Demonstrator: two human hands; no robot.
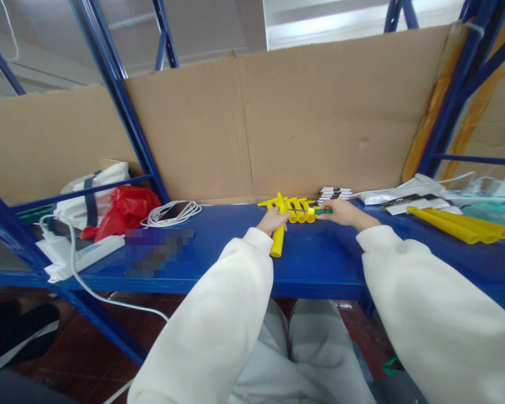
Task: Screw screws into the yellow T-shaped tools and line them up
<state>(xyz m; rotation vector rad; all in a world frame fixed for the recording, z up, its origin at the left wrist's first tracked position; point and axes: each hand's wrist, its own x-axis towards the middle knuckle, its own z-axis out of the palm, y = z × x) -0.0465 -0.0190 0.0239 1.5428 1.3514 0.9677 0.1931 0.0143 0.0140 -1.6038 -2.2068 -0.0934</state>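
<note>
My left hand (271, 220) is closed around a yellow plastic tube (278, 242) with a pointed top, holding it upright but slightly tilted over the blue shelf (235, 241). My right hand (340, 212) grips the green and yellow handle of a screwdriver (322, 211). Its thin shaft points left toward the upper part of the tube; whether the tip touches a screw is too small to tell. Just behind both hands lies a row of several yellow T-shaped pieces (297, 216), partly covered by the tool.
White stacked packets (334, 193) stand behind my right hand. Yellow tubes (458, 224) and plastic bags (404, 188) lie at the right. At the left are a coiled white cable (172, 213), a red bag (126, 207) and a power strip (88, 255). Cardboard (311, 118) walls the back.
</note>
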